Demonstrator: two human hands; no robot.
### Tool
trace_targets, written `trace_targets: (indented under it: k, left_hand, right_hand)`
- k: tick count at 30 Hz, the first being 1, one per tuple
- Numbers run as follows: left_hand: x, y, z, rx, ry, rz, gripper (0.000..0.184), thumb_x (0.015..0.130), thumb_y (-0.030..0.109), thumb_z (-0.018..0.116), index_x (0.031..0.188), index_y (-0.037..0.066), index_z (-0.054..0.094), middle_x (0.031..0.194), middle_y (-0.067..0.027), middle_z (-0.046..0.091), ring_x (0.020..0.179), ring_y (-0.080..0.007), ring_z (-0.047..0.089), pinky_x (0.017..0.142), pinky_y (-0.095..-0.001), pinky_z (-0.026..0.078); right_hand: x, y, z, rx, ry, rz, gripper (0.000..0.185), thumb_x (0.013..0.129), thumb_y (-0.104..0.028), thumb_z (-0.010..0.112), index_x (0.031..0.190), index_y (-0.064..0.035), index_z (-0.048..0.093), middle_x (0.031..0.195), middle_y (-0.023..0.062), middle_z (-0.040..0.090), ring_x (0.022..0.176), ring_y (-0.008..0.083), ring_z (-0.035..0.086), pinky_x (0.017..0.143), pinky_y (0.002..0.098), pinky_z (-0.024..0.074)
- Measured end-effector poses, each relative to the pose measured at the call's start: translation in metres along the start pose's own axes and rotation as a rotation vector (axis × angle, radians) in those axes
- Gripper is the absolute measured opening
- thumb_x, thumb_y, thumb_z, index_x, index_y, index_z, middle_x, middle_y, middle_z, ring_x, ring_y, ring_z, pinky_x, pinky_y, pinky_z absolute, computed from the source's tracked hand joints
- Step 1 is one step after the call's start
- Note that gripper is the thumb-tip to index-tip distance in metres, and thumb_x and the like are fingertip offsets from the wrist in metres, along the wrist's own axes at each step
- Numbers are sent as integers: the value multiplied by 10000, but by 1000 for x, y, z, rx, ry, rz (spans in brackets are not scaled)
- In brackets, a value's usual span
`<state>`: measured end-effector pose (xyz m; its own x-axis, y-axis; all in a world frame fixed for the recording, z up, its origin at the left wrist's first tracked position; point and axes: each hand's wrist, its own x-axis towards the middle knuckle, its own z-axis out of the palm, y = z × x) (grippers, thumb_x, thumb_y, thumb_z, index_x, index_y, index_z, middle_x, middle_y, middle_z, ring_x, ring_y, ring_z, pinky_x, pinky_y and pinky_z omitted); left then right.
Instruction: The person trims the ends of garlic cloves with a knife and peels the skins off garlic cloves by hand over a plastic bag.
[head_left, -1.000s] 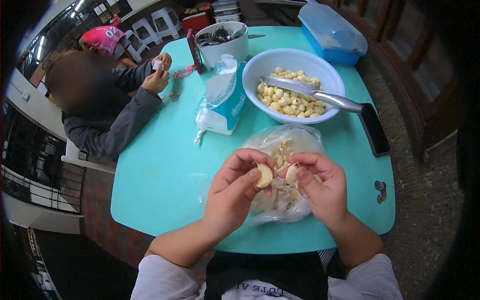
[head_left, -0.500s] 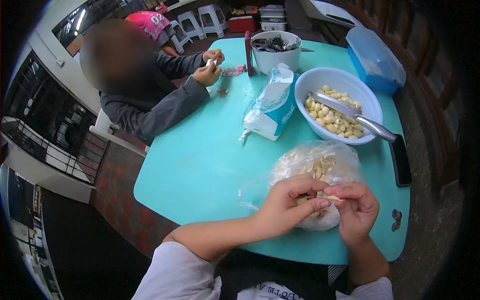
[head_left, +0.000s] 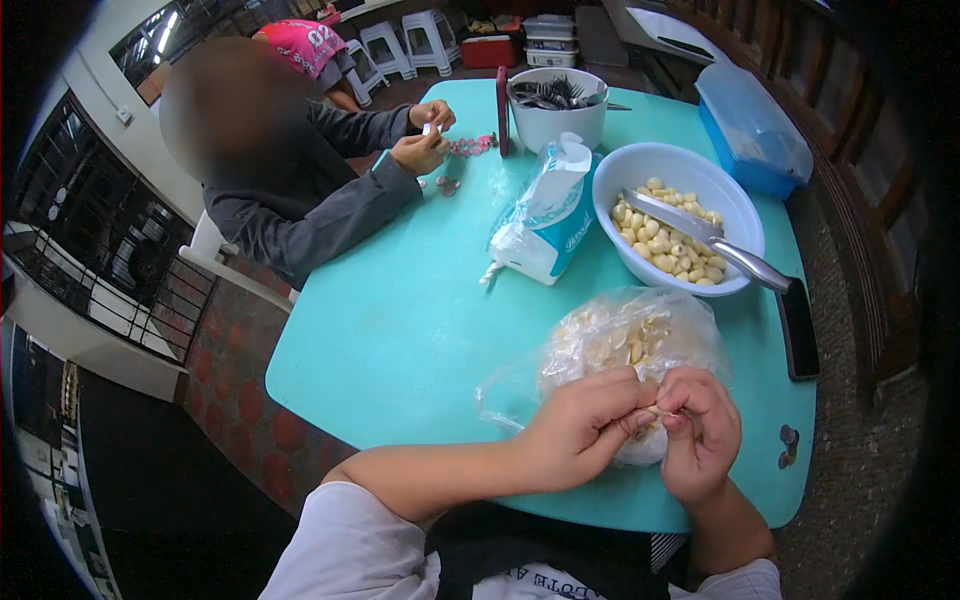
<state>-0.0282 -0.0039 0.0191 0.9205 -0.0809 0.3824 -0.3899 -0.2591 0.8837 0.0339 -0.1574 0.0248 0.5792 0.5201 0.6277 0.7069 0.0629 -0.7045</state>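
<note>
My left hand [head_left: 585, 425] and my right hand [head_left: 702, 432] meet over the front of a clear plastic bag [head_left: 690, 325] on the table. Both are closed, thumbs and fingertips pinching a small pale garlic clove [head_left: 655, 410] that is mostly hidden by the fingers. Inside the bag lie garlic cloves and loose skins [head_left: 628, 340]. Beyond it stands a pale blue bowl [head_left: 742, 215] of peeled garlic cloves [head_left: 665, 240]. A knife [head_left: 690, 222] rests across that bowl, its handle over the right rim.
On the turquoise table [head_left: 400, 330] are a tissue pack [head_left: 550, 220], a white tub of dark cutlery [head_left: 555, 125], a blue lidded box [head_left: 750, 130], a phone [head_left: 797, 330] and coins [head_left: 788, 445]. A person in a dark sleeve [head_left: 350, 220] sits at the left, both hands near pink beads [head_left: 470, 146].
My hands have drawn closer together, fingers curling tighter around the clove. The bag and bowl stay in place; the view has shifted slightly.
</note>
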Motion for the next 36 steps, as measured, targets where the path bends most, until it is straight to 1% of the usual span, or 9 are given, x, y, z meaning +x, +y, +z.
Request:
trace_targets:
  k: [3, 7, 12, 15, 18, 25, 31, 33, 36]
  left_hand:
    - [0, -2, 1, -8, -3, 24, 147, 841, 34, 538, 976, 15, 594, 753, -113, 525, 691, -257, 509, 610, -319, 393]
    - [0, -6, 1, -99, -29, 50, 145, 842, 63, 554, 972, 13, 593, 761, -103, 534, 694, -244, 512, 629, -321, 392]
    - [3, -9, -9, -304, -166, 52, 165, 850, 117, 577, 978, 15, 571, 768, -62, 541, 722, -163, 509, 642, -270, 389]
    - [-4, -7, -1, -858, -142, -318, 242, 893, 250, 549, 999, 35, 586, 720, -6, 526, 565, -65, 428, 506, -202, 309]
    - [-3, -10, -2, -902, -176, -517, 273, 914, 296, 516, 992, 43, 579, 703, 23, 515, 529, -33, 386, 459, -179, 263]
    - [-2, -15, -1, -1054, -180, -685, 244, 903, 282, 532, 963, 50, 576, 641, 36, 478, 504, -44, 385, 430, -186, 267]
    - [-1, -19, 0, -1206, -269, -658, 243, 904, 298, 502, 897, 60, 549, 621, 21, 469, 469, -57, 388, 396, -187, 248]
    - [0, -19, 1, -1241, -267, -697, 241, 903, 298, 488, 888, 64, 540, 632, 13, 476, 467, -60, 394, 389, -184, 241]
    - [-2, -16, 1, -1128, -302, -742, 244, 896, 300, 485, 911, 61, 536, 638, 12, 476, 469, -56, 402, 384, -183, 239]
  right_hand:
    - [1, -1, -1, -15, -20, -27, 43, 825, -23, 547, 859, -8, 527, 773, 127, 561, 694, 240, 571, 637, 311, 470]
    - [0, -2, -3, -92, 1, -85, 62, 787, -17, 583, 839, -30, 553, 768, 114, 587, 653, 238, 581, 609, 320, 485]
    - [-5, -8, -16, -186, 73, -233, 145, 678, -61, 693, 809, -96, 640, 803, 53, 630, 577, 156, 558, 496, 261, 434]
    - [-4, -9, -22, -304, 14, -334, 191, 634, -85, 720, 815, -119, 670, 827, 27, 643, 553, 127, 540, 455, 238, 394]
    - [0, -9, -20, -322, -46, -346, 207, 624, -86, 717, 824, -124, 679, 846, 19, 649, 547, 125, 538, 451, 238, 389]
    - [1, -7, -12, -281, -83, -345, 204, 636, -76, 699, 833, -121, 681, 859, 21, 644, 590, 123, 565, 460, 244, 401]
    - [1, -10, -7, -206, -92, -224, 216, 633, -31, 722, 832, -89, 660, 822, 50, 630, 657, 179, 611, 571, 272, 489]
    - [0, -15, -4, -107, -93, -90, 201, 645, -18, 726, 821, -75, 648, 814, 71, 627, 686, 198, 619, 608, 280, 503]
    - [0, -21, -6, 36, -122, 90, 171, 665, -13, 726, 802, -61, 635, 795, 92, 623, 717, 208, 624, 636, 286, 508]
